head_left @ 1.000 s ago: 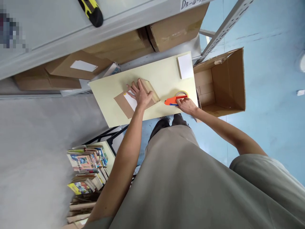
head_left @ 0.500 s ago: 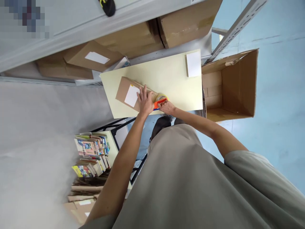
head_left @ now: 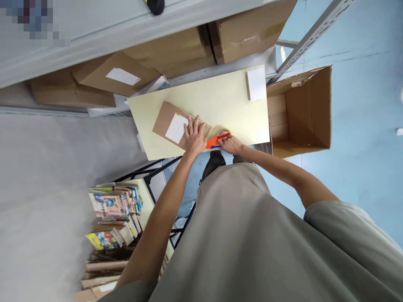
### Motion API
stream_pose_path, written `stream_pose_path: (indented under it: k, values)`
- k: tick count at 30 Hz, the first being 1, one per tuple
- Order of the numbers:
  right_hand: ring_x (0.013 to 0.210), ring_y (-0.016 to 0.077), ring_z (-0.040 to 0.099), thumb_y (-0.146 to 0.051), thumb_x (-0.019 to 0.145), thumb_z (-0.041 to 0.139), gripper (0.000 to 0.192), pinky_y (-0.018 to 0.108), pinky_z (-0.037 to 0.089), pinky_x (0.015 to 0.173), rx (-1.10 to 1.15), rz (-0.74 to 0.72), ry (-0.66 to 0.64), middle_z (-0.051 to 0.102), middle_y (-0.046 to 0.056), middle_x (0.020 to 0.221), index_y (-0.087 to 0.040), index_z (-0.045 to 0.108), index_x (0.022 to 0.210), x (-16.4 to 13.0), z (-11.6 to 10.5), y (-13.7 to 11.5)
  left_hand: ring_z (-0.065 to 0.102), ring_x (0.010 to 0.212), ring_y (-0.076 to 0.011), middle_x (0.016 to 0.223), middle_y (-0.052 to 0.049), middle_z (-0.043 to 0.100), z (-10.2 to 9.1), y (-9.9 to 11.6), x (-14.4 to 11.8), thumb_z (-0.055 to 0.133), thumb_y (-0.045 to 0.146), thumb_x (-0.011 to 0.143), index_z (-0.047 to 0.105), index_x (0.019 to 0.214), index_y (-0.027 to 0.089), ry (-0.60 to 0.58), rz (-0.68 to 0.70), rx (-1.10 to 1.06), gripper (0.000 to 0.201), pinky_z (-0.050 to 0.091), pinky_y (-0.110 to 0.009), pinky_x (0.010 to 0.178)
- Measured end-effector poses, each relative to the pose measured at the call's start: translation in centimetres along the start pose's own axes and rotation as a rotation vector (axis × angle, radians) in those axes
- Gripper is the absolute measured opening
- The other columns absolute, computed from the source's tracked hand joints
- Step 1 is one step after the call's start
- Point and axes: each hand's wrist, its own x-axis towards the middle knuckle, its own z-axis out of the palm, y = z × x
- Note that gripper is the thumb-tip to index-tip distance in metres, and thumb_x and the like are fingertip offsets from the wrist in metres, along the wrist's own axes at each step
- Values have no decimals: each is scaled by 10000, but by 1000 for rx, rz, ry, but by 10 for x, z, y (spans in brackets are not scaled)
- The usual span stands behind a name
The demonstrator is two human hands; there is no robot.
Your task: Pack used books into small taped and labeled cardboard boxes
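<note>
A brown cardboard package (head_left: 163, 118) with a white label (head_left: 176, 128) lies slantwise on the pale tabletop (head_left: 233, 88). My left hand (head_left: 195, 136) rests flat on it, fingers spread over the label's edge and the cardboard beside it. Just right of the package, my right hand (head_left: 232, 144) grips an orange tape dispenser (head_left: 213, 142) that carries a roll of tape (head_left: 224, 131). The dispenser's front end is close to my left wrist and the package's end; whether it touches the cardboard I cannot tell.
A white rectangular pad or stack (head_left: 256, 84) lies at the table's far right corner. Beyond it stands an open cardboard box (head_left: 308, 111). Closed cartons (head_left: 248, 35) fill the shelf behind the table. Books (head_left: 118, 201) stand on a lower surface at left.
My right hand has drawn the tape dispenser slightly right, away from the package. My left hand stays on the package. The camera view has shifted a little.
</note>
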Motion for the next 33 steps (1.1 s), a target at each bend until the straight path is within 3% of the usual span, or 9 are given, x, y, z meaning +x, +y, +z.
stream_pose_path:
  k: [3,7,12,17,21,26,31,33]
  values:
    - [1325,393,790,-329,1232,353,529,466,520,1118,23,101,-33,789,338,1400,23,491,1601,-5,-8,-2,35,1866,-379,1933,-131,359,-17,-14,9,666,309,989,586,1694,235,2,65,-24,714,-88,-681,1477]
    - [1285,407,786,-407,1241,357,608,481,514,1095,29,307,-19,787,369,1363,54,431,1631,-12,-28,10,130,1848,-408,1837,-209,482,-37,-40,41,694,401,1008,583,1699,197,155,-59,-83,728,-65,-650,1484]
    - [1253,390,782,-353,1226,348,598,488,483,1136,-38,396,9,800,344,1363,50,418,1663,8,-63,12,277,1791,-434,1779,-237,538,-37,-53,66,695,423,1007,598,1629,156,178,-81,-162,684,-16,-615,1496]
    - [1162,382,785,-238,1182,325,533,492,523,1051,-25,456,17,817,334,1301,45,549,1574,33,-79,-23,319,1760,-452,1753,-254,554,-32,-52,65,637,426,1044,593,1621,119,168,-44,-198,655,-37,-590,1495]
    - [1131,415,787,-293,1167,376,552,498,561,978,40,594,36,802,366,1241,75,634,1488,38,-82,-46,315,1753,-467,1760,-277,538,-34,-51,61,603,398,1058,576,1635,91,166,-12,-226,654,-36,-616,1486]
    - [1087,395,808,-338,1187,346,560,453,592,913,99,834,125,821,345,1229,37,694,1415,48,-101,-42,345,1741,-459,1743,-293,552,-37,-51,55,593,378,1077,574,1640,78,145,42,-236,638,-2,-620,1485]
    - [1113,425,816,-425,1211,349,552,455,607,901,142,918,274,820,337,1253,-2,636,1421,37,-134,-46,403,1727,-453,1734,-325,558,-41,-56,52,598,379,1102,569,1642,42,170,80,-236,637,102,-626,1481]
    - [1123,443,813,-488,1211,371,547,461,612,895,204,924,342,815,327,1274,-40,608,1418,28,-149,-54,418,1733,-433,1731,-303,577,-49,-58,46,608,342,1098,592,1622,64,229,122,-275,593,187,-627,1472]
